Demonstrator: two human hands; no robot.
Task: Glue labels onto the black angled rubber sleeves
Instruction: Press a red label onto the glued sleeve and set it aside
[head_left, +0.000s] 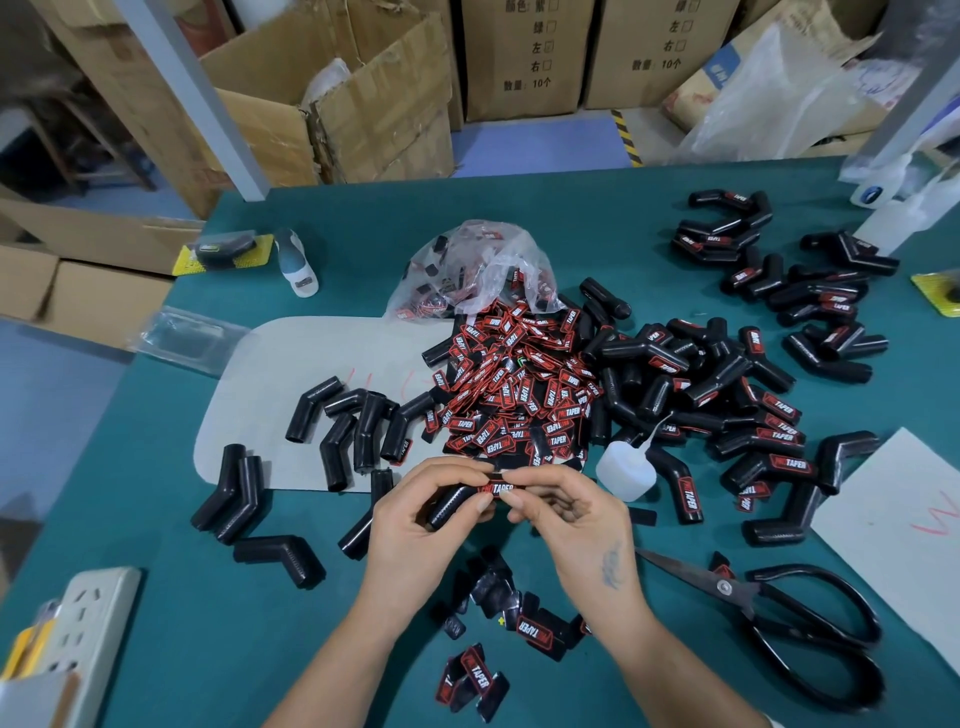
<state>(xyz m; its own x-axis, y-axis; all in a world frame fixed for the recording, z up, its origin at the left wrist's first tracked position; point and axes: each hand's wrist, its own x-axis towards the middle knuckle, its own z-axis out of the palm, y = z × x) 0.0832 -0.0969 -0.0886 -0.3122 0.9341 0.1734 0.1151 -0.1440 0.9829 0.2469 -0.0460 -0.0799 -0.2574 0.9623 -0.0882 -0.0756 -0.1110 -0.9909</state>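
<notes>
Both hands pinch one black rubber sleeve (451, 506) above the tabletop's near edge: left hand (415, 525) curls round its ribbed end, right hand (571, 514) presses a label (497, 488) reading "TAPER" onto it with thumb and forefinger. Its first, red word is hard to read. Loose "PRO TAPER" labels (514, 395) heap mid-table; a glue bottle (626, 470) stands just right of the hands.

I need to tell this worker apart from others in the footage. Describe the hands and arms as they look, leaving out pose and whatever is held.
Both forearms are bare, with no sleeves in view. The left hand wears no glove, ring or watch. The right hand is also ungloved and bears a small dark tattoo on its back, near the wrist. The fingers have short, unpainted nails.
</notes>
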